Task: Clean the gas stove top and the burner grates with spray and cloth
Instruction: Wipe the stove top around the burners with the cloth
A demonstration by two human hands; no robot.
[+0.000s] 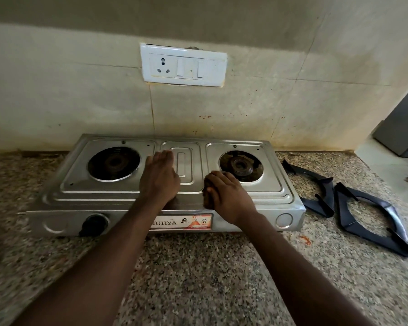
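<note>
A two-burner steel gas stove (85,198) stands on the speckled granite counter (198,267) against the wall. Its left burner (114,163) and right burner (240,166) are bare, with no grates on them. Two dark burner grates (316,184) (372,215) lie on the counter to the right of the stove. My left hand (159,177) hovers over the stove's middle panel with fingers extended. My right hand (224,196) is beside it, near the right burner, fingers curled downward with nothing visible in them. No spray bottle or cloth is in view.
A white switch and socket plate (183,65) is on the stained tiled wall above the stove. One black knob (93,224) sits on the stove's front left. A grey appliance (403,128) stands at the far right. An orange stain (305,240) marks the counter.
</note>
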